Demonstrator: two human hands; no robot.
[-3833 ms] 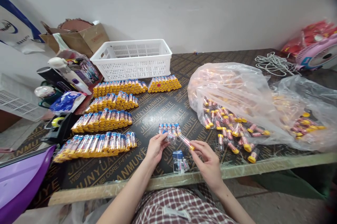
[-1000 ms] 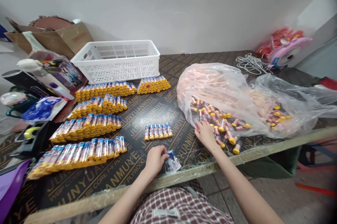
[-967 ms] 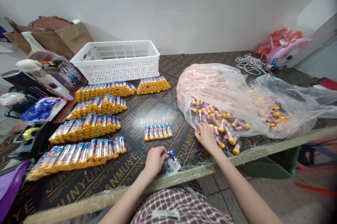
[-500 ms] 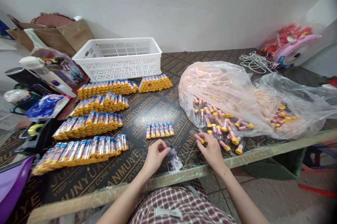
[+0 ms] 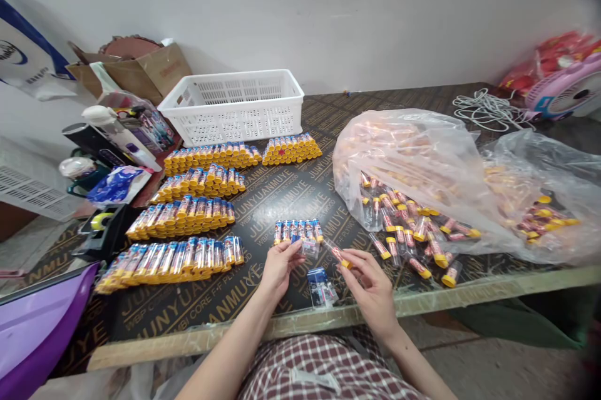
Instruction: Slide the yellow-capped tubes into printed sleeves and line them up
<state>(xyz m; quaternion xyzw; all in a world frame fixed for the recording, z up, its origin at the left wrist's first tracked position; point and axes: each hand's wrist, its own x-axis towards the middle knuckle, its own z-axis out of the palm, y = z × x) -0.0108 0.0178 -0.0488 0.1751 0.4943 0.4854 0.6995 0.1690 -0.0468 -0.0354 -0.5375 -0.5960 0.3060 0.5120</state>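
My left hand (image 5: 278, 270) pinches a small clear printed label (image 5: 308, 246) with a blue edge, held above the table in front of a short row of wrapped tubes (image 5: 297, 228). Between the thumb and fingers of my right hand (image 5: 370, 287) is a clear tube (image 5: 336, 252) with a yellow cap and pinkish contents, tilted with its clear end toward the label. A small pile of labels (image 5: 321, 288) lies between my wrists near the table's front edge. Several loose yellow-capped tubes (image 5: 417, 229) spill from a clear plastic bag (image 5: 399, 137) on the right.
Stacked rows of blue-and-yellow wrapped tubes (image 5: 183, 257) fill the left side, before a white basket (image 5: 235, 124). A tape dispenser (image 5: 106, 228) and purple tray (image 5: 51, 331) stand far left. A cable (image 5: 488, 109) and pink fan (image 5: 563, 90) are at the back right.
My left hand has lifted a label off the pile and moved it forward. My right hand has brought the tube left, toward the label. The view has turned slightly left.
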